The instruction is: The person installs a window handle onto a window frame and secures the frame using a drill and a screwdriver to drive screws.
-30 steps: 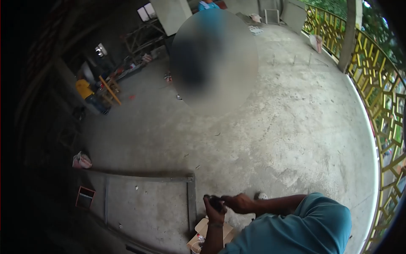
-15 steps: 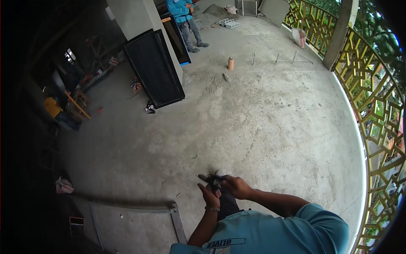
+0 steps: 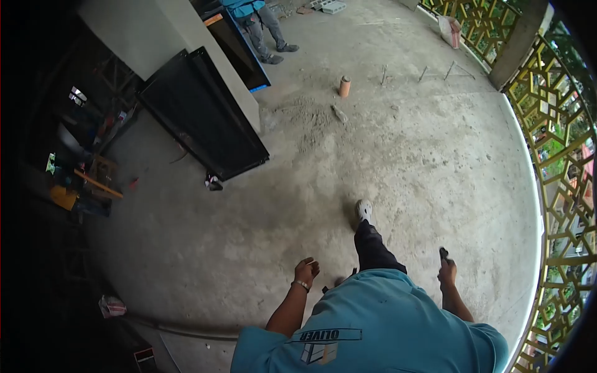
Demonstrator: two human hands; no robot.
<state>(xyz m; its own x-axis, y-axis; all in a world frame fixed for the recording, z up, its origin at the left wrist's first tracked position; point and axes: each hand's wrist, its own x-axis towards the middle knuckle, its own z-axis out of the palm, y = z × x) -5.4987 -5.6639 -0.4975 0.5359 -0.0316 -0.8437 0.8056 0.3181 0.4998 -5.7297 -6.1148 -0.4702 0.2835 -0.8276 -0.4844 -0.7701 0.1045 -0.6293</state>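
My right hand (image 3: 447, 271) is closed around a dark tool (image 3: 443, 253) whose end points forward, out at my right side. On the left, my left hand (image 3: 306, 270) has its fingers curled, with a small pale thing at the fingertips that is too small to name. Bare concrete floor (image 3: 398, 174) lies beneath both hands. Between them my leg reaches forward, ending in a light shoe (image 3: 364, 210).
Black framed panels (image 3: 205, 112) lean on a pillar (image 3: 140, 31). A person in blue (image 3: 261, 28) stands behind it. An orange cylinder (image 3: 344, 86) and thin rods are ahead, a gold railing (image 3: 559, 199) at right, a person in yellow (image 3: 64, 197) at left.
My hands have moved apart, the right one out to the right with the dark tool. One foot has come forward, and the view has shifted closer to the panels.
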